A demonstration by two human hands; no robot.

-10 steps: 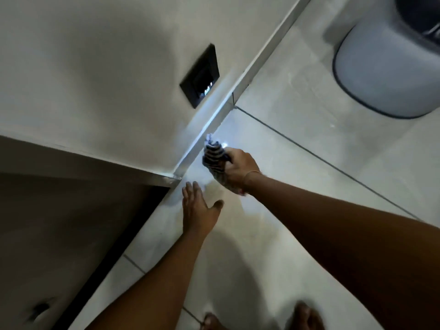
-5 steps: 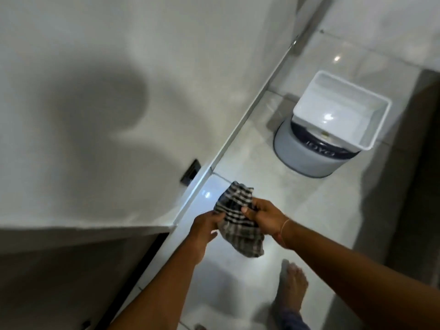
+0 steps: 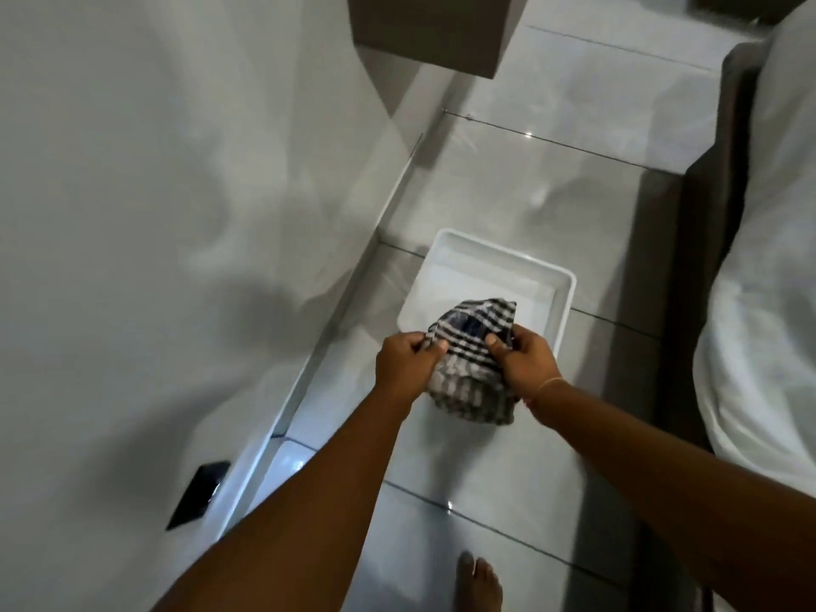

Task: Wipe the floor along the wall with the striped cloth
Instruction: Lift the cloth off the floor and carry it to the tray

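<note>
Left hand (image 3: 408, 362) and right hand (image 3: 525, 360) pinching striped cloth (image 3: 472, 346), above white tray (image 3: 567, 280)

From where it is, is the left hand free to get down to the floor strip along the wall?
Probably not yet: the left hand and right hand both grip the striped cloth above the white tray. The floor strip itself looks unobstructed.

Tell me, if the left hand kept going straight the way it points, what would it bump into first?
Probably the striped cloth it already pinches. Beyond that, the left hand points toward the white tray, which looks lower than the hands, though depth is hard to judge from this view.
</note>
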